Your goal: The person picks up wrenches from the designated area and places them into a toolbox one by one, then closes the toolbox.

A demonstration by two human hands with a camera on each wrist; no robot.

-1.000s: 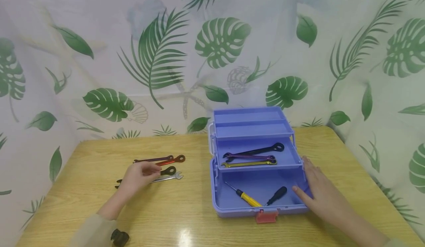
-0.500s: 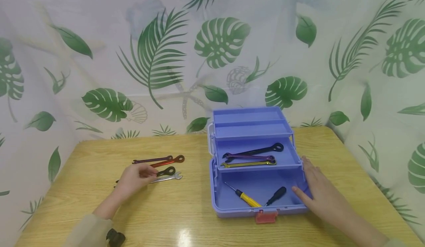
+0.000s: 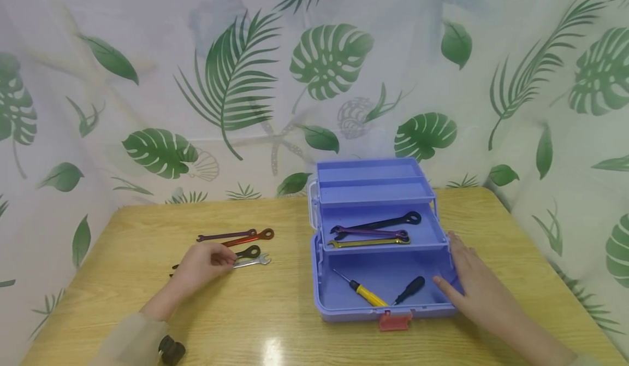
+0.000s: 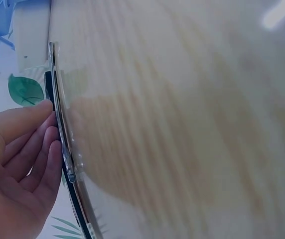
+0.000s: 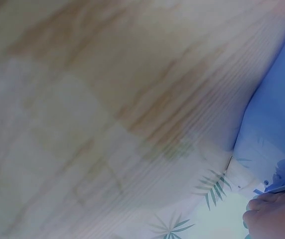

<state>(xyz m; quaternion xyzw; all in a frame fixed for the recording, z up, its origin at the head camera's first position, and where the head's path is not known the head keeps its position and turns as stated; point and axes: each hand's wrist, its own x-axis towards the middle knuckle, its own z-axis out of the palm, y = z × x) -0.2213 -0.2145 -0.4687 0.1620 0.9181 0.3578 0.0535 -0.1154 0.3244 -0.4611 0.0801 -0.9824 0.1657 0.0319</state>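
My left hand (image 3: 203,267) lies over a row of wrenches on the table's left side. Its bent fingertips touch or nearly touch the shafts of a black wrench (image 3: 252,252) and a silver wrench (image 3: 253,261). In the left wrist view the fingertips meet the dark edge beside the silver wrench (image 4: 59,104); whether they pinch one is unclear. My right hand (image 3: 479,287), fingers extended, rests against the right wall of the blue-purple toolbox (image 3: 388,314). Part of that hand (image 5: 277,216) shows beside the box in the right wrist view.
A red wrench (image 3: 255,237) and a dark purple wrench (image 3: 226,235) lie behind the left hand. The toolbox's tray holds black, purple and yellow wrenches (image 3: 373,242). A yellow screwdriver (image 3: 368,294) and a black-handled screwdriver (image 3: 411,289) lie in the bottom. A red latch (image 3: 395,321) hangs in front.
My left hand shifts slightly left along the wrenches, then slightly back right, its fingertips now closer to the silver wrench. The wrenches keep their places. My right hand stays against the toolbox.
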